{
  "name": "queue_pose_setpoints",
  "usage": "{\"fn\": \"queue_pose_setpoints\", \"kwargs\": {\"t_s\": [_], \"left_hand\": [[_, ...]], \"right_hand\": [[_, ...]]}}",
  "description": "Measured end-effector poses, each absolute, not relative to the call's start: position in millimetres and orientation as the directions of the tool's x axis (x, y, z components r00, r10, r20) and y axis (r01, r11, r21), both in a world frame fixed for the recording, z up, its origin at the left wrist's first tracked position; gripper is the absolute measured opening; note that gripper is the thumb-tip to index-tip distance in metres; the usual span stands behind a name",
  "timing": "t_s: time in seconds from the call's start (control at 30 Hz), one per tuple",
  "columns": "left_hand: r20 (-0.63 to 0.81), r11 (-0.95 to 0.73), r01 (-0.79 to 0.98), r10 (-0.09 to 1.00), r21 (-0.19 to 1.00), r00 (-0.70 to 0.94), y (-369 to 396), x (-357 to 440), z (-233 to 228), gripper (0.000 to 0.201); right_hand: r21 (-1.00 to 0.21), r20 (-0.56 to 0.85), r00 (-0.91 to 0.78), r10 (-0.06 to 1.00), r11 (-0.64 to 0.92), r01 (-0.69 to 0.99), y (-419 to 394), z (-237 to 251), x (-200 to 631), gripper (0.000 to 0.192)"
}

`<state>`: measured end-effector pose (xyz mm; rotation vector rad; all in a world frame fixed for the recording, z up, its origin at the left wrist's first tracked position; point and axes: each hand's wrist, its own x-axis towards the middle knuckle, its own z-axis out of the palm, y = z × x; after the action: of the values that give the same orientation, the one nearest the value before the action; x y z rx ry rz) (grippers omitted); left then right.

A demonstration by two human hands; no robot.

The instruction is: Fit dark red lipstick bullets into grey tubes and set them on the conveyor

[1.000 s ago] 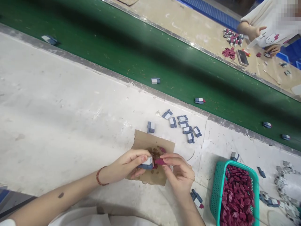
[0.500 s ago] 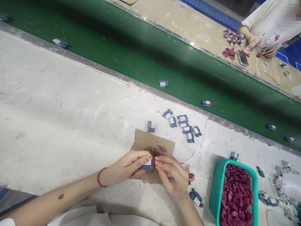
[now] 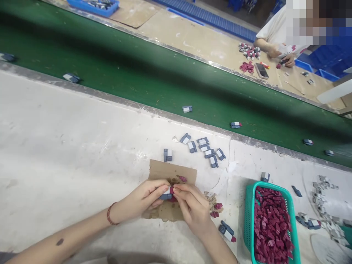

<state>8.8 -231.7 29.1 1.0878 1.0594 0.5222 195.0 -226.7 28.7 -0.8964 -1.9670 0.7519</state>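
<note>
My left hand (image 3: 150, 196) is closed around a small blue-and-white plastic part (image 3: 165, 196). My right hand (image 3: 194, 207) pinches a small maroon piece (image 3: 172, 190) against the right end of that part; the fingertips hide most of the contact. Both hands are over a stained piece of brown cardboard (image 3: 172, 169), where a loose maroon piece (image 3: 182, 179) lies. Several blue-and-white parts (image 3: 209, 153) are scattered beyond the cardboard. Right of my right hand lie some maroon pieces (image 3: 218, 206) and a blue-and-white part with a maroon tip (image 3: 227, 231).
A teal basket (image 3: 249, 220) full of maroon pieces stands at the right, with grey-white pieces (image 3: 320, 198) beyond it. A green conveyor belt (image 3: 148, 80) carries spaced-out parts past the white table (image 3: 68, 146). Across it, a person (image 3: 275, 49) handles similar pieces.
The view has shifted, so the table items appear slightly further left and the far bench shows more. My hands keep the same grip on the part and maroon piece.
</note>
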Motion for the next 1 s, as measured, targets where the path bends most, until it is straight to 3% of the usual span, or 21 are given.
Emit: {"fn": "queue_pose_setpoints", "kwargs": {"t_s": [0.13, 0.23, 0.33, 0.43, 0.6, 0.83, 0.93, 1.0], "left_hand": [[-0.327, 0.221, 0.271, 0.828, 0.937, 0.455, -195.2, -0.4, 37.3, 0.044], [-0.195, 0.077, 0.361, 0.933, 0.929, 0.302, -147.0, -13.9, 39.0, 0.046], [0.013, -0.054, 0.664, 0.998, 0.745, 0.067, -92.4, -26.8, 36.9, 0.049], [0.092, -0.048, 0.766, 0.996, 0.641, -0.014, -48.6, -32.1, 33.7, 0.042], [0.167, -0.108, 0.851, 0.986, 0.513, 0.025, -19.8, -18.7, 31.0, 0.039], [0.134, -0.307, 0.862, 0.952, 0.404, 0.276, -4.2, 35.2, 25.2, 0.053], [0.1, -0.339, 0.845, 0.939, 0.414, 0.328, 4.2, 57.6, 20.1, 0.048], [0.09, -0.339, 0.806, 0.936, 0.485, 0.339, 6.8, 68.3, 17.6, 0.043]], "right_hand": [[-0.819, 0.275, -0.388, 0.88, 0.425, 0.385, -220.8, 37.3, 208.1, 0.029], [-0.815, 0.18, -0.353, 0.918, 0.341, 0.469, -226.2, 47.6, 226.5, 0.03], [-0.805, 0.117, -0.334, 0.935, 0.286, 0.52, -242.3, 55.6, 251.7, 0.027], [-0.763, 0.099, -0.192, 0.976, 0.198, 0.615, -260.3, 59.4, 286.8, 0.022], [-0.56, 0.214, 0.242, 0.946, -0.084, 0.824, -271.9, 57.3, 360.3, 0.021], [-0.192, 0.095, 0.217, 0.971, -0.196, 0.962, -248.0, 41.5, 395.5, 0.022], [-0.186, 0.081, 0.226, 0.971, -0.208, 0.96, -241.7, 37.9, 392.3, 0.019], [-0.319, 0.102, 0.262, 0.96, -0.217, 0.922, -241.5, 38.6, 392.6, 0.017]]}}
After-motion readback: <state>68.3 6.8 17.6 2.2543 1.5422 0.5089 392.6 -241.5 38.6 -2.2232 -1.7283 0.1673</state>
